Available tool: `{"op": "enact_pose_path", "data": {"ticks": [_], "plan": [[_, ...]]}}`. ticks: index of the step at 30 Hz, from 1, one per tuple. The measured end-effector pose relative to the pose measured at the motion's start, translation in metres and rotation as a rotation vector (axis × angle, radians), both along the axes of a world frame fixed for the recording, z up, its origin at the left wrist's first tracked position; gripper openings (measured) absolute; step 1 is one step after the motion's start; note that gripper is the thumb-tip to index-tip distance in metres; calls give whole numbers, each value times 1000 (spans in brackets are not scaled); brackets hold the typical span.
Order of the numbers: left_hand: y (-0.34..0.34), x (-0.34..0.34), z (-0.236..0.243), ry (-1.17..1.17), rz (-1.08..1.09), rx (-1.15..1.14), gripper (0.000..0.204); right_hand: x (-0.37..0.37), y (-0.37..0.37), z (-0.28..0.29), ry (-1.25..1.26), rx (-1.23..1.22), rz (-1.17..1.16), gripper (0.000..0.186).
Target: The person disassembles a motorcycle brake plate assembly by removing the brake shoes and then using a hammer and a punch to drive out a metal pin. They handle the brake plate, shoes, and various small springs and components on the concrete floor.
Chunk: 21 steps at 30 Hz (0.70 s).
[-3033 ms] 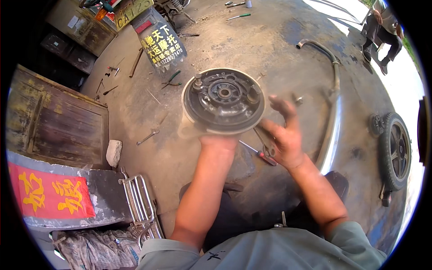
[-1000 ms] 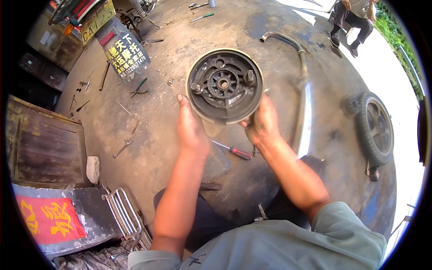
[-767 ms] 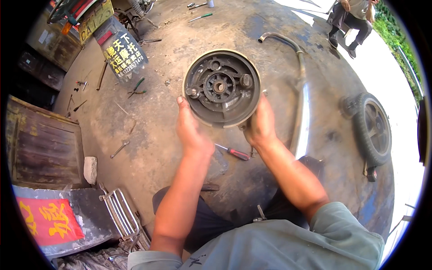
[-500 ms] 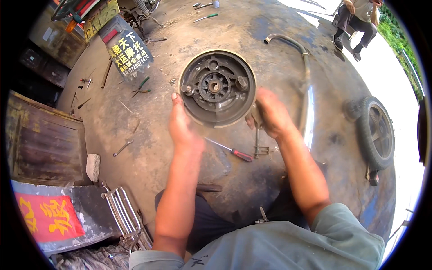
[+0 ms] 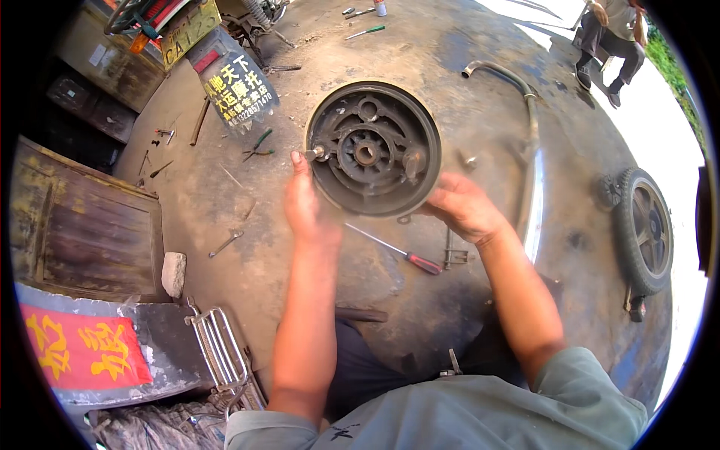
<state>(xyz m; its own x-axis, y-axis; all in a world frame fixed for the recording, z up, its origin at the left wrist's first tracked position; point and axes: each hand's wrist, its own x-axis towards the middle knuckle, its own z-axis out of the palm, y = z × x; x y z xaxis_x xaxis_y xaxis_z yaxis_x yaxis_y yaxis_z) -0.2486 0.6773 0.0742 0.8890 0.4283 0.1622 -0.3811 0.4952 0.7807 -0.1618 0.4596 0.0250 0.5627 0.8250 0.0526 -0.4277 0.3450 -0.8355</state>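
I hold a round, dark metal brake plate (image 5: 350,185) with a pale rim and a slotted hub facing up. My left hand (image 5: 304,202) grips its left edge, thumb upright beside a bolt post. My right hand (image 5: 469,206) is at the lower right rim with fingers curled under it, partly hidden and blurred. Below the plate, a red-handled screwdriver (image 5: 424,264) lies on the concrete floor (image 5: 247,285), beside a small metal bracket (image 5: 456,255).
A bent exhaust pipe (image 5: 532,142) and a wheel (image 5: 645,229) lie right. Pliers (image 5: 259,150), a wrench (image 5: 225,244) and a sign board (image 5: 232,82) lie left, near a wooden cabinet (image 5: 97,225) and chrome rack (image 5: 217,345). Another person (image 5: 607,49) sits top right.
The plate, tilted earlier, now faces the camera more. My right hand went from spread beside it to gripping its rim, and since half a second ago has shifted slightly down along it.
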Motion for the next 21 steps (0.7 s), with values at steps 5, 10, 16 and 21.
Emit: {"op": "enact_pose_path", "data": {"ticks": [5,10,16,21], "plan": [[1,1,-6,-10,-49,-137,51,5,-15,28,-125,-124,-38,60],[-3,2,-15,123,-122,-232,57,7,-35,59,-53,84,-177,58],[-7,6,-20,87,-146,-312,51,-17,-2,46,-133,62,-15,52],[-10,5,-12,205,-63,-312,46,-12,-11,55,-177,66,-25,52]]}}
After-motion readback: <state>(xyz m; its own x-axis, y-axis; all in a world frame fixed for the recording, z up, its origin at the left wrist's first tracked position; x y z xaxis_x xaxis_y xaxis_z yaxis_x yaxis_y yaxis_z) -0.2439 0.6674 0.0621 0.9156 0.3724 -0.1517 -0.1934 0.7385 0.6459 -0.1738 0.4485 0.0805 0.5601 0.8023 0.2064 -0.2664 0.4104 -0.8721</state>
